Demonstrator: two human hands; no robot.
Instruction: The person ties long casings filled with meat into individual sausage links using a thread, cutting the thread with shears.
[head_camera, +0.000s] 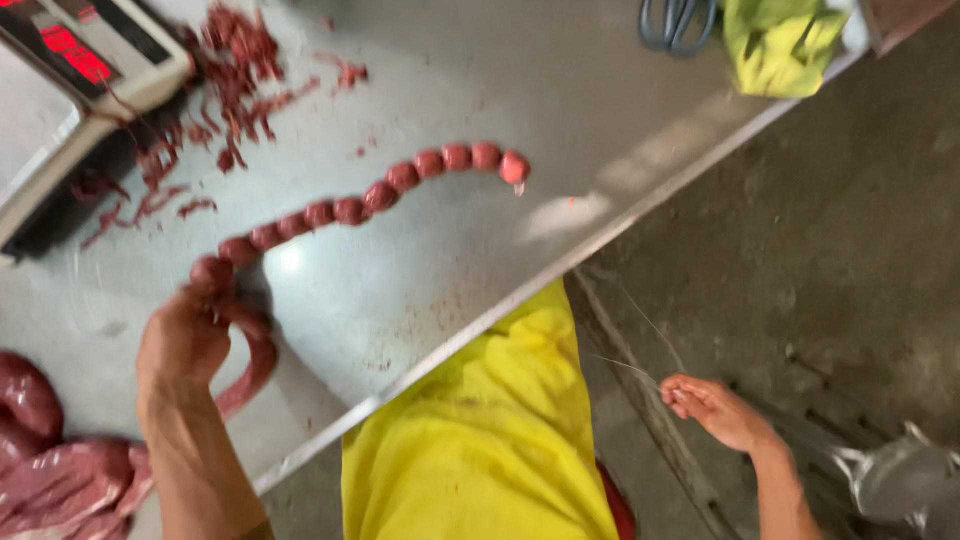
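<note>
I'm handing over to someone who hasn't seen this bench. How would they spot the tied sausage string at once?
Start at the grey steel table with the scale at its far left corner. From the left hand near the front edge, a chain of small round red links arcs up and right across the bare middle. Unlike the smooth untied sausage heaped at lower left, it is beaded.

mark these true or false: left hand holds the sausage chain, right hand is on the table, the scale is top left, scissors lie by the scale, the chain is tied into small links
1. The left hand grips the red linked sausage chain. True.
2. The right hand rests on the grey metal table. False: it is off the table edge, pinching a thin pale string.
3. The white weighing scale with red display sits top left. True.
4. The blue-handled scissors lie beside the scale. False: they are far across the table, by a yellow-green cloth.
5. The chain is divided into small round links. True.
</note>
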